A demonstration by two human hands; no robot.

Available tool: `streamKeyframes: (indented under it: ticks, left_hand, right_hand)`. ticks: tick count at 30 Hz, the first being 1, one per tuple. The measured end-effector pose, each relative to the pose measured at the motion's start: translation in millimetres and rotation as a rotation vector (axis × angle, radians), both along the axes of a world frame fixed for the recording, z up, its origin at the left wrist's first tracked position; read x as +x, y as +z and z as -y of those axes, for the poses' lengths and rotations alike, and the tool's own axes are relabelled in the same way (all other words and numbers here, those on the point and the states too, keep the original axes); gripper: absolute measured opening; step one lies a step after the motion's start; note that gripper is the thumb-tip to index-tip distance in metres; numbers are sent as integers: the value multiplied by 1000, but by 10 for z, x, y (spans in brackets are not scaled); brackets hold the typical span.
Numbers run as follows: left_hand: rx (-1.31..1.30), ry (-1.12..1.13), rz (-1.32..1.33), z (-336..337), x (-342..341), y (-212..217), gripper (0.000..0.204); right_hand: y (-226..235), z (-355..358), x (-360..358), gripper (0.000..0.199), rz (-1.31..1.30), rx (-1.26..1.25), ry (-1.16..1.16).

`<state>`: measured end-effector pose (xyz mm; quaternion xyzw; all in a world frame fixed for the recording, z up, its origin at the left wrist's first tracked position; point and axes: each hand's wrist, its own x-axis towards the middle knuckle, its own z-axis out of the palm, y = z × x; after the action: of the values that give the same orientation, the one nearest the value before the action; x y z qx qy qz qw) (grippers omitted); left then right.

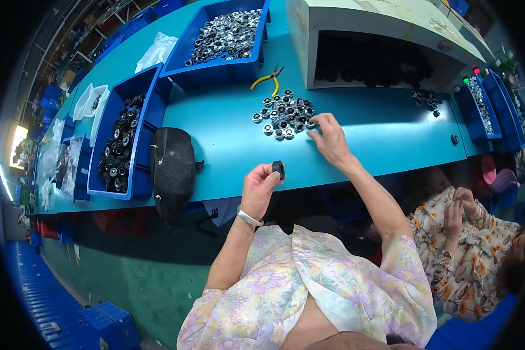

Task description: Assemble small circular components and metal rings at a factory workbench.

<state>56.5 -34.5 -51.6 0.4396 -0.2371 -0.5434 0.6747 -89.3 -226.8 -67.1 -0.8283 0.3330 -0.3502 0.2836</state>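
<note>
My left hand (pixel 259 189) is closed on a black ring-shaped part (pixel 279 170), pinched between thumb and fingers just above the table's front edge. My right hand (pixel 329 140) reaches to the right side of a loose cluster of small round silver-and-black parts (pixel 283 111). Its thumb and forefinger are apart, with their tips beside the outermost pieces; nothing shows held between them. Just behind the cluster lie pliers with yellow handles (pixel 274 77). To the left of my left hand, a black mesh pouch (pixel 174 169) sits at the edge of the table.
A blue bin (pixel 135 175) of black parts stands left, another (pixel 210 71) of silver parts behind. A whitish open-fronted box (pixel 356 17) stands at the back right. More parts (pixel 427 100) and blue bins (pixel 503 111) lie farther right. Another person (pixel 466 251) sits to my right.
</note>
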Motion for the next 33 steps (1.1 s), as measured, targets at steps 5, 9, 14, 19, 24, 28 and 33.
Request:
streamKeyframes:
  ticks: [5, 9, 14, 19, 24, 28, 33]
  left_hand:
    - [-62, -47, -274, 54, 104, -15, 20]
    - [-105, -103, -387, 97, 106, -24, 24]
    - [-122, -131, -384, 141, 32, -27, 22]
    - [-86, -114, -232, 170, -92, 117, 15]
    - [-103, -113, -109, 180, -190, 231, 16]
    - [-139, -105, -33, 153, -231, 282, 21]
    - [-129, -65, 88, 113, -288, 337, 19]
  right_hand:
    - [-114, 161, 161, 26, -182, -161, -43]
    - [-95, 89, -15, 29, -92, 35, -41]
    - [157, -234, -251, 30, 589, 1129, 276]
    - [356, -537, -318, 26, 786, 1323, 384]
    - [417, -700, -333, 27, 793, 1248, 425]
    - [484, -802, -336, 22, 709, 1021, 390]
    - [554, -935, -260, 26, 500, 379, 291]
